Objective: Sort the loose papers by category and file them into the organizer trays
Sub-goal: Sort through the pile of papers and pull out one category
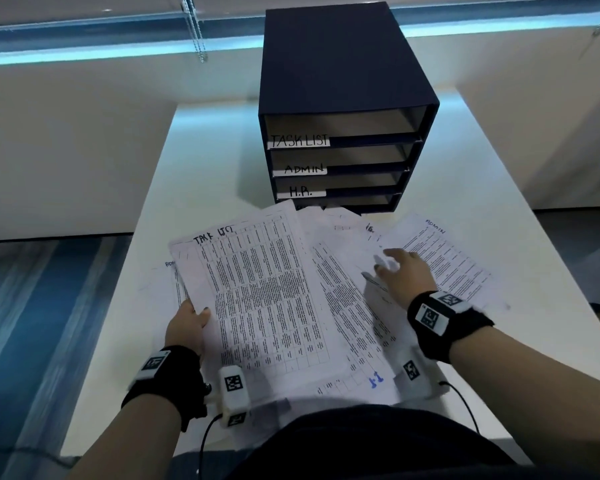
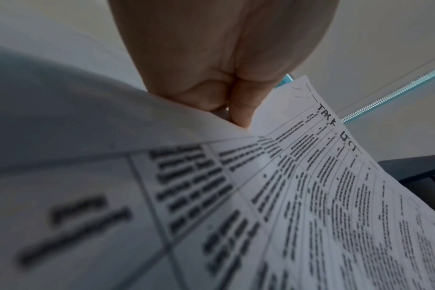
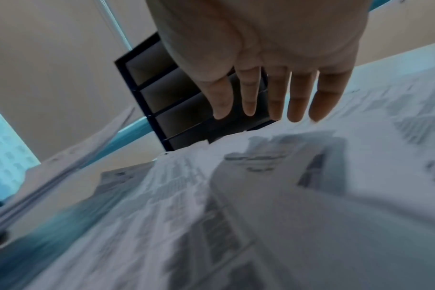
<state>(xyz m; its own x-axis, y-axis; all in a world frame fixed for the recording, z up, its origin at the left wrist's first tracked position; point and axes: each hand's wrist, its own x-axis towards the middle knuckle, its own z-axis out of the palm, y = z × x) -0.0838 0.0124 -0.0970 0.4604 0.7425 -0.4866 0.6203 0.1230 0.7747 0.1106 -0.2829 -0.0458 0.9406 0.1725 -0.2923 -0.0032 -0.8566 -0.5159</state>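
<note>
the left hand (image 1: 187, 327) pinches the task list sheet (image 1: 257, 299) at its left edge, thumb on top and fingers (image 2: 238, 109) curled beneath, so the grip is closed on that one sheet, which is raised and tilted above the spread. the right hand (image 1: 404, 271) is flat and open, fingers (image 3: 296, 102) straight, hovering over or brushing the loose papers (image 1: 354, 306); whether it touches them cannot be told through the blur.

risks, as i judge them: the sheet is held by a single edge, so it sags and could fold or catch when steered toward a slot. a second page might cling under it; the wrist view shows a pale fold beside the fingers, but i cannot tell if that is another sheet. the right hand sweeping across the fan could push the admin sheet (image 1: 444, 261), which lies close to the right edge of the worktop (image 1: 146, 202), over the side. several pages also overhang the near edge at the person's lap and could slip.

the organizer (image 1: 340, 109) stands at the far middle, its slots open toward the person and looking bare, labels reading task list (image 1: 300, 141), admin and h.r.; the lowest front is partly hidden by paper pressed against it. open worktop lies to the left of the organizer, and the way up to the top slot looks unobstructed.
</note>
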